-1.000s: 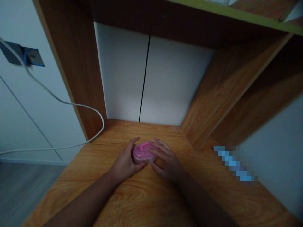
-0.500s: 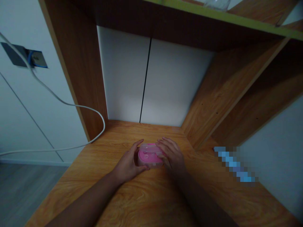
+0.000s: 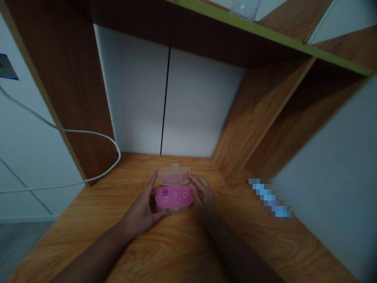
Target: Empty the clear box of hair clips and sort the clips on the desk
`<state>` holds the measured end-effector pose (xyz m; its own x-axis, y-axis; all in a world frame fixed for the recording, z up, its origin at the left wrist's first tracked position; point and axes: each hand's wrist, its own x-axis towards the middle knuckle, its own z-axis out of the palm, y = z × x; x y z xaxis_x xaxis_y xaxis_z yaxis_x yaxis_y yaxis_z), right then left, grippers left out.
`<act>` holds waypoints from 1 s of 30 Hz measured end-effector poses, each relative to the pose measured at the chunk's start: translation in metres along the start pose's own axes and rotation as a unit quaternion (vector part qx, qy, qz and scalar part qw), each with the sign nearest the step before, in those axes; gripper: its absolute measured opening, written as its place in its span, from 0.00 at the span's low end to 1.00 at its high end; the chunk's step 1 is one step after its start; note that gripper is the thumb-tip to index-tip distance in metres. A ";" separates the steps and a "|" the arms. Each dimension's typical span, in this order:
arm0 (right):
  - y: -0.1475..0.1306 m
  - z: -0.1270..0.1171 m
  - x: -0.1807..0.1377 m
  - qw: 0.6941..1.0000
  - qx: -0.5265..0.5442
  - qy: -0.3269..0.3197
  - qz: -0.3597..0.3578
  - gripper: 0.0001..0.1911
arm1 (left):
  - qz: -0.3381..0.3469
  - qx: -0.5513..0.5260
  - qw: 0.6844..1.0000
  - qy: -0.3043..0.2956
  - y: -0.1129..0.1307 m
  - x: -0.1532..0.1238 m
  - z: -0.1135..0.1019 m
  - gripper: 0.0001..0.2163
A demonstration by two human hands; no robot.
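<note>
Head view: pink box (image 3: 181,207) open on the desk (image 3: 165,251), both hands on it.
Box sits toward the desk's back edge, around mid-width, well in from the left and right edges; clear lid (image 3: 162,177) with pink handle (image 3: 173,180) is swung up on its back-edge side. Four ring shapes on the pink top, one dark, three pale; loose or printed, can't tell. Left hand (image 3: 140,214) is in a wide C round the box's left end, thumb at front, holding it. Right hand (image 3: 204,201) is half-curled at the right end, fingertips by the lid's edge; gripping or only touching, can't tell. Pixelated blue strip (image 3: 269,198) lies along the desk's right edge.
</note>
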<state>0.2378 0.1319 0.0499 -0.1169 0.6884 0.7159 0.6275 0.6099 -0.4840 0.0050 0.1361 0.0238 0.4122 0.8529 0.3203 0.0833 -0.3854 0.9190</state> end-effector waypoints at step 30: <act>0.006 0.007 -0.001 0.982 0.171 -0.049 0.057 0.25 | 0.059 0.087 0.994 0.041 -0.011 0.000 -0.004 0.50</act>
<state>0.2363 0.1374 0.0429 -0.1439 0.7842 0.6036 0.3470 0.6112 -0.7114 0.0005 0.1416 0.0142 0.3546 0.8206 0.4483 0.1963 -0.5341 0.8223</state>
